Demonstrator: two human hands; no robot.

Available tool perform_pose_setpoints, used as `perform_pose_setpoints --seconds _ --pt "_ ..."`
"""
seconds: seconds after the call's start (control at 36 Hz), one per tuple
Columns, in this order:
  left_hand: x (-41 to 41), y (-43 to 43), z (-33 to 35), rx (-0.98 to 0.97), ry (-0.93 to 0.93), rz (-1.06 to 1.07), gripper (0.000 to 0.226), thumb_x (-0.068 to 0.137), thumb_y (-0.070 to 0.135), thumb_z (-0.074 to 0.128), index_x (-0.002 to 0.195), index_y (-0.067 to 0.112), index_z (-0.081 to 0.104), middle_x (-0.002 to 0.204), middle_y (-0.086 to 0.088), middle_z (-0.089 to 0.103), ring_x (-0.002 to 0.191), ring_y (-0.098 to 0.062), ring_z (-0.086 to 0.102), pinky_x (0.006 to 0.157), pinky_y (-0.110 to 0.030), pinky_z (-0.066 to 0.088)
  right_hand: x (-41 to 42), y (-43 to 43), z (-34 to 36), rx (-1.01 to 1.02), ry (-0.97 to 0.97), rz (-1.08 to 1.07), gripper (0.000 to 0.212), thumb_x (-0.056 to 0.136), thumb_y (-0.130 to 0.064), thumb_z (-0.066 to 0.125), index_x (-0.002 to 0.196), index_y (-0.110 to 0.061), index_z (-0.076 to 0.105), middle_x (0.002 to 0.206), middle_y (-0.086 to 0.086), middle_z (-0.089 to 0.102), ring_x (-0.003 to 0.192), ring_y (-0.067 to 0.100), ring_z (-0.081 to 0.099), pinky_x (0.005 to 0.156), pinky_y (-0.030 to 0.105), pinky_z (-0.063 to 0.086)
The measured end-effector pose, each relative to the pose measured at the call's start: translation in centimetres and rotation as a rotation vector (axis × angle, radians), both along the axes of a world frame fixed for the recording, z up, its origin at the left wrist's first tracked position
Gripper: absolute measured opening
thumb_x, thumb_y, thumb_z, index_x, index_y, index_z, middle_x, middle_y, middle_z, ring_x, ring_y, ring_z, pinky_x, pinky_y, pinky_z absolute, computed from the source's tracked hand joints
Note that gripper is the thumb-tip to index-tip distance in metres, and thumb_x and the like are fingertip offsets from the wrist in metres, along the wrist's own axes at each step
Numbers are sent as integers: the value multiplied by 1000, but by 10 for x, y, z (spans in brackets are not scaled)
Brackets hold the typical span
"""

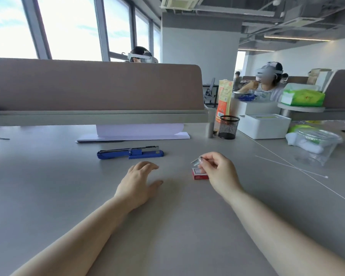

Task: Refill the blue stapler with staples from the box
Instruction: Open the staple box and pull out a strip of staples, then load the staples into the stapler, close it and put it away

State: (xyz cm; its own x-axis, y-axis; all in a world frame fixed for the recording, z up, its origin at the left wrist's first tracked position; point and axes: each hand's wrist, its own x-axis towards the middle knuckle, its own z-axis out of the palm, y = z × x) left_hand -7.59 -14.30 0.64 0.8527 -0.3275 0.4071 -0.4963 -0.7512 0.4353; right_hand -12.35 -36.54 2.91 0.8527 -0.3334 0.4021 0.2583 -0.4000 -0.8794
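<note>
Right hand (219,170) pinches a staple strip (196,161) above the red box (199,174) — left hand (137,182) lies released near the blue stapler (129,152)

A black mesh cup (228,127) stands beside a white box (264,126). A clear tub (318,146) sits further right.

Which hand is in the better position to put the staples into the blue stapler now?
Right. The right hand already pinches the staples above the red box. The left hand is empty, nearer the opened blue stapler, so it could steady it.
</note>
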Motion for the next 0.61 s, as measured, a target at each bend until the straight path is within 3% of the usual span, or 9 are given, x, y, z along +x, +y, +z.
perform_pose_setpoints --seconds 0.06,0.17,0.22,0.33,0.47,0.61 --pt "2 25 2 2 -4 73 46 82 44 61 124 27 52 134 5 49 126 -19 40 102 -34 36 7 24 3 -8 -7 24 9 88 -13 57 83 -17 63 70 -2 65 62 14 60 62 24 49" --pt "10 62 0 48 17 176 46 84 43 59 125 24 52 136 1 48 126 -23 41 103 -36 35 27 68 -2 -49 -28 29 7 87 -17 59 85 -15 66 74 -8 63 69 7 56 66 20 43" --pt "17 73 -3 72 18 195 47 84 44 58 126 24 50 137 0 47 126 -23 40 104 -35 34 40 82 -7 -32 5 26 9 87 -19 58 88 -15 66 80 -4 64 73 10 56 67 21 42" --pt "35 74 -6 73 -5 210 50 85 45 56 129 24 47 139 1 44 128 -23 38 105 -34 32 60 93 -17 -39 80 39 13 89 -23 56 93 -15 65 83 -2 66 76 13 57 57 7 38" --pt "71 70 -4 112 -58 218 63 87 49 49 142 26 29 152 7 27 140 -17 23 115 -35 17 69 89 -25 25 86 46 8 88 -24 59 86 -19 65 73 -4 66 74 13 60 60 13 42" --pt "96 63 -14 213 90 283 76 86 65 28 147 25 6 158 8 4 145 -14 -1 118 -42 0 74 89 -30 56 91 78 8 87 -24 59 82 -22 65 73 -3 67 79 19 63 73 34 50"
